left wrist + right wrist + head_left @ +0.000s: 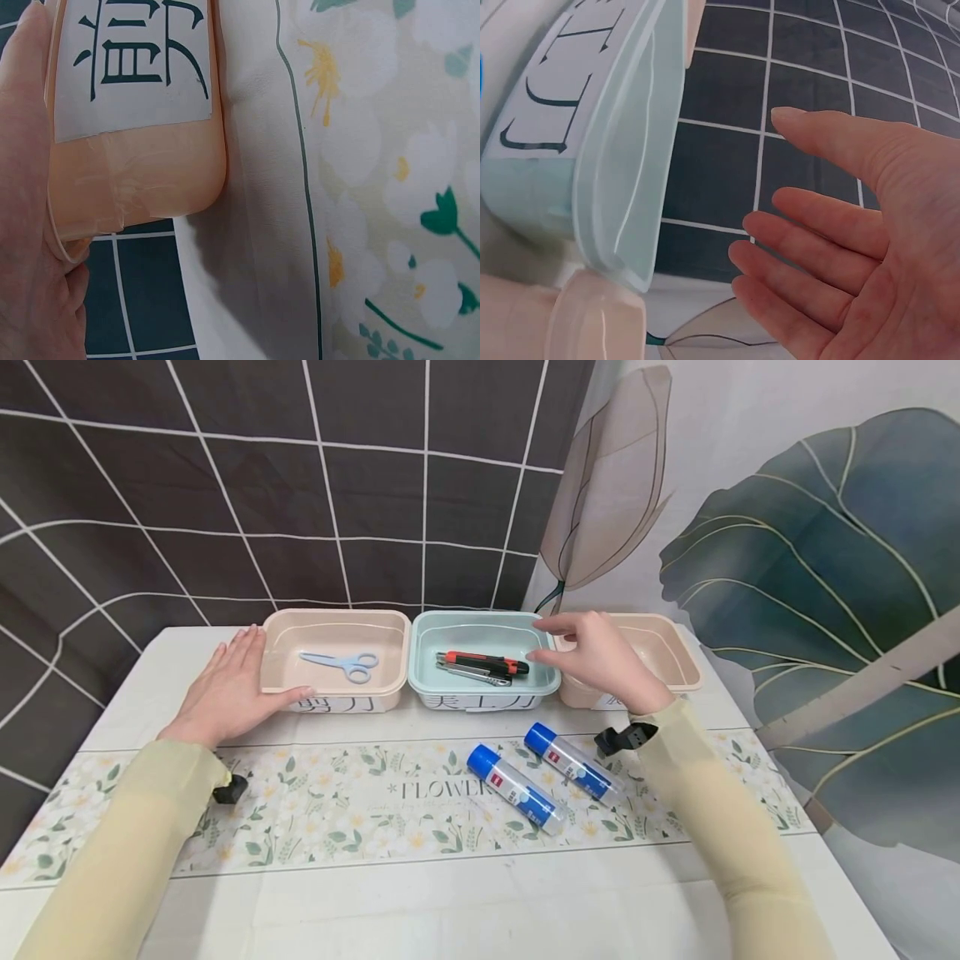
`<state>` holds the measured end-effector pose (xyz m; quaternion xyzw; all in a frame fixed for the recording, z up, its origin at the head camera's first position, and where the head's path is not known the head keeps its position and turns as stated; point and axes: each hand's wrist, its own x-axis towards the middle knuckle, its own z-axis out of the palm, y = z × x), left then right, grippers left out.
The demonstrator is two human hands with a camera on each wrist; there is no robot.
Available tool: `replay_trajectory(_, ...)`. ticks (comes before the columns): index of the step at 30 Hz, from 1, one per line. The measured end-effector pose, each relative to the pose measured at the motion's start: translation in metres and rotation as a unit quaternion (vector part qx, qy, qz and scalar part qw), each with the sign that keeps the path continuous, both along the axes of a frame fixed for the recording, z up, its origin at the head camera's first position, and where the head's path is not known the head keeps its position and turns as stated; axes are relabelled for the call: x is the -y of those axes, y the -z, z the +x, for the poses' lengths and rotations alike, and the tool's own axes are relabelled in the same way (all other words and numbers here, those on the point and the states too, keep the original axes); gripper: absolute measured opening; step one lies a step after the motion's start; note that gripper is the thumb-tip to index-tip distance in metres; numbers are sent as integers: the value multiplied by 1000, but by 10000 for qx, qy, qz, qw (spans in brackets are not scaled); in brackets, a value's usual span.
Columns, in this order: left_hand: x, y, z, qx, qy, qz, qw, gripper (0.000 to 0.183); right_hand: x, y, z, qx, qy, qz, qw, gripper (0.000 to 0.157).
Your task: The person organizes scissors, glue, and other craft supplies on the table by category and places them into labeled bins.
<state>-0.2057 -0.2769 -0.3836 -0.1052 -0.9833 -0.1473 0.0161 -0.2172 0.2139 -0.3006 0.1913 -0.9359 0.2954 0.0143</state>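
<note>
My left hand (231, 685) rests against the left end of a pink bin (337, 619), fingers straight and thumb along its front rim. Light blue scissors (352, 663) lie inside that bin. A pale blue bin (480, 620) beside it holds a red-and-black utility knife (487, 662) and a silver utility knife (474, 673). Over the right end of the blue bin hovers my right hand (603, 658), its palm bare and fingers relaxed in the right wrist view. Behind this hand stands a second pink bin (663, 647), partly hidden.
Two glue sticks (517, 789) with blue caps lie on the floral table cover (322, 810), in front of the bins. White labels (483, 702) with dark characters are on the bin fronts. A dark tiled backdrop (375, 493) rises behind the table.
</note>
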Motion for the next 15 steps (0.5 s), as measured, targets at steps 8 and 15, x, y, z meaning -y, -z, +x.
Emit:
replay_trajectory(8,0,1,-1,-2,1,-33,10000,123,-11,2,18,-42,109,145,9998,48)
replay_trajectory(15,0,1,-3,24,-1,-96,10000,124,-23,9,32,-122,-47,90,9999,43)
